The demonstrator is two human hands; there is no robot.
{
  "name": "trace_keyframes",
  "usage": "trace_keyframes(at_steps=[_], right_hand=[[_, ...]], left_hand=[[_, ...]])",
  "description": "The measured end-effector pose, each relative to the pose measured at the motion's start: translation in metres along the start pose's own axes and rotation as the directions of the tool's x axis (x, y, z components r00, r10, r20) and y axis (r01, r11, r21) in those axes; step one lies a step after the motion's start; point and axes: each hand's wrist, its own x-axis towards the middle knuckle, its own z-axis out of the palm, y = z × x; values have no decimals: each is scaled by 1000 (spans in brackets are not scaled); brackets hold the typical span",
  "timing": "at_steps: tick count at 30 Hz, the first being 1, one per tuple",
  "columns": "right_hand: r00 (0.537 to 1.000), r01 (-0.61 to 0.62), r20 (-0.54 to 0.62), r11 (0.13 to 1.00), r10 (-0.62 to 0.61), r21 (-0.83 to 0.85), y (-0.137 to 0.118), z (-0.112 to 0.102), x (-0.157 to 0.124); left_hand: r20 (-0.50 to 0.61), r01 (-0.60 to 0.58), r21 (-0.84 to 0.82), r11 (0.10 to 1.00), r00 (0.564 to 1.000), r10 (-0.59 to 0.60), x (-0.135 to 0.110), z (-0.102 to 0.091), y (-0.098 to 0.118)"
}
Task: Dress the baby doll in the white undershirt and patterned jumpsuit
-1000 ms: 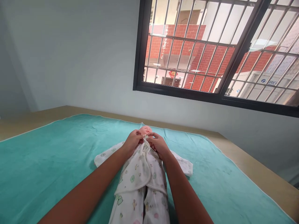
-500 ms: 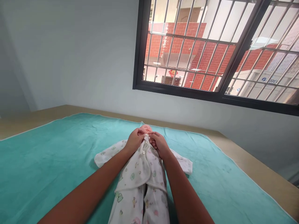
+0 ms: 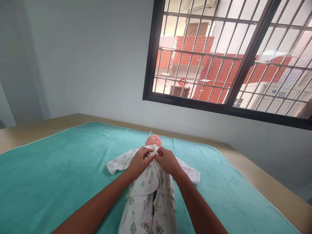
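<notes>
A baby doll (image 3: 153, 140) lies on its back on a teal blanket (image 3: 60, 169), dressed in a white romper (image 3: 148, 198) printed with small animals. Both sleeves spread out sideways. My left hand (image 3: 139, 161) and my right hand (image 3: 167, 161) meet on the doll's chest, just below the collar. Each one pinches an edge of the romper's front opening, fingers curled and closed on the cloth. The fastening between my fingertips is hidden.
The blanket covers a tan mattress (image 3: 263, 182) that reaches the grey wall (image 3: 97, 65). A black-framed window with metal bars (image 3: 219, 55) fills the upper right, showing a red brick building outside.
My hands slid a little down from the doll's neck to its upper chest, so the whole face shows. The view shifted slightly, and the doll sits lower in frame.
</notes>
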Motion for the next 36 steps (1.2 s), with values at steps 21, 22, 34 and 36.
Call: trace_keyframes(at_steps=[21,22,34,36], right_hand=[[983,99,-173,978,-67,185,16,19,-21],[987,69,-158,969,-31,238,17,18,-20],[999,-31,-26,899,47,436,16,13,-20],[998,-40,-21,896,54,443,16,12,-20]], left_hand=[[21,213,-267,940,976,-215,5,-1,-8],[31,224,-322,920,973,-227,4,-1,-6],[78,214,-339,916,977,-199,1,-2,0],[67,191,-303,933,982,-179,1,-1,0]])
